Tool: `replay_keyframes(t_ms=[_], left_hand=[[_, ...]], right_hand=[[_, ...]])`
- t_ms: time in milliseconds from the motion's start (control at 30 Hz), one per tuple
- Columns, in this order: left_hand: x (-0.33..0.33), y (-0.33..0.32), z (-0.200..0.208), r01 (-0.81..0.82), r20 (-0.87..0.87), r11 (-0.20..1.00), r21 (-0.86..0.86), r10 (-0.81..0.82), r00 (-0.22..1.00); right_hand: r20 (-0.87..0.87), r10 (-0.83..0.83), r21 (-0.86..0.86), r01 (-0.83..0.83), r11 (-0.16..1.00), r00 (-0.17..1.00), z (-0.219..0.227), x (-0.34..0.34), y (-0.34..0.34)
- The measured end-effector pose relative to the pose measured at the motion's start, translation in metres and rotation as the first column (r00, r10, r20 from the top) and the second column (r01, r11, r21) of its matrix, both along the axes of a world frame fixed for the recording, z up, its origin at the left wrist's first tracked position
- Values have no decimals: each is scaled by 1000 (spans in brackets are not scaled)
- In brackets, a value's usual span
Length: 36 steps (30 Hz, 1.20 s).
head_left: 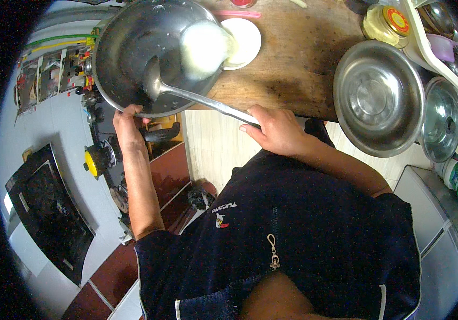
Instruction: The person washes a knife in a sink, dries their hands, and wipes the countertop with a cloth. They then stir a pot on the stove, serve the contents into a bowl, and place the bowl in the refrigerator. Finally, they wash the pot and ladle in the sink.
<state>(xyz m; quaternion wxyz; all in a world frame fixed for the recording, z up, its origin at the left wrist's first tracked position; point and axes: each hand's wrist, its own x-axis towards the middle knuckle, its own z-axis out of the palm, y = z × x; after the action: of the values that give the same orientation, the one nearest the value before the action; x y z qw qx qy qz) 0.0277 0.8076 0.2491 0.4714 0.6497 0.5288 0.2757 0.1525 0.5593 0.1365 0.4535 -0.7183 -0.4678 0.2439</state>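
Note:
A large dark wok (127, 58) is at the upper left, and my left hand (131, 118) grips its near rim. A pale, milky liquid (203, 49) is gathered at the wok's right side, up against the rim. Just beyond that rim is a small white bowl (249, 40) on the wooden table; I cannot tell whether liquid is running into it. My right hand (277, 129) is closed around the handle of a metal ladle (191, 96). The ladle's head reaches into the wok, left of the liquid.
A wide steel basin (377, 93) stands at the right edge of the wooden table (298, 64), with a glass lid (441, 120) beside it. Behind is a jar with a red and yellow lid (394, 21). A pink strip (237, 14) lies past the white bowl. A black handle (160, 133) shows below the wok.

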Motion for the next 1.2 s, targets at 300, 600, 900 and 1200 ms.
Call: replay_keyframes(t_ms=[300,600,900,1200], left_hand=[[4,-12,3,-24,-20,997,73,26,999],[17,-18,5,11,-45,967,253,0,999],[23,-18,-1,62,-33,923,379,-53,998],[26,-19,2,96,48,908,408,-126,991]], right_hand=[[30,-9,61,7,998,1000,-2,6,-10],[121,-42,20,40,999,992,-10,20,-17],[252,-112,-80,136,987,961,-24,45,-24],[122,-113,-171,133,976,986,-9,68,-43]])
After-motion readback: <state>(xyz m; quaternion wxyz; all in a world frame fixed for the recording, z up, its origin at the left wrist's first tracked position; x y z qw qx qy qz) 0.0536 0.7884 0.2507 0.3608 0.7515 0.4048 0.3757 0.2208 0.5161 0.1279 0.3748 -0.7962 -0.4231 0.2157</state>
